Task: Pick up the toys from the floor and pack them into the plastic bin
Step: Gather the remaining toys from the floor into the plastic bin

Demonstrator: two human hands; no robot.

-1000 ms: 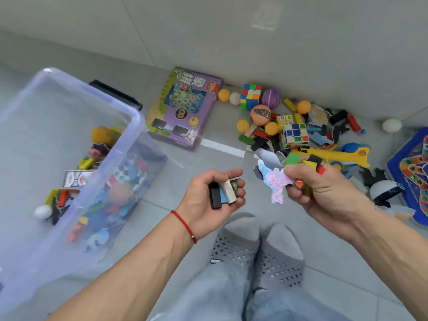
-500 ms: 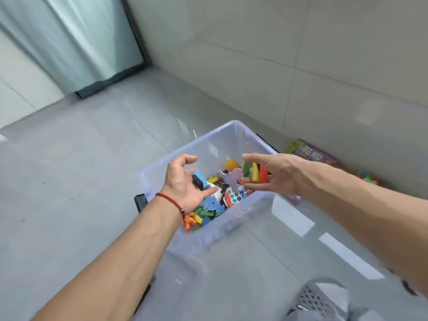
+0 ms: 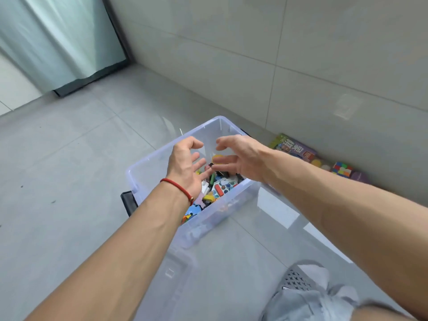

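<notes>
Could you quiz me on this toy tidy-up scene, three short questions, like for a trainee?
1. True or false: the left hand holds a toy.
2. What are both hands over? A) plastic bin B) purple game box C) sock
3. Fill in: the colour cube lies on the floor by the ____.

Key: 1 false, both it and the right hand are open and empty; 2 A; 3 wall.

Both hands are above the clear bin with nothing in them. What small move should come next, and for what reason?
Probably draw both hands back toward the wall on the right. The left hand and right hand hang open and empty over the plastic bin, while the puzzle cube, the purple game box and some balls lie unpacked there.
</notes>
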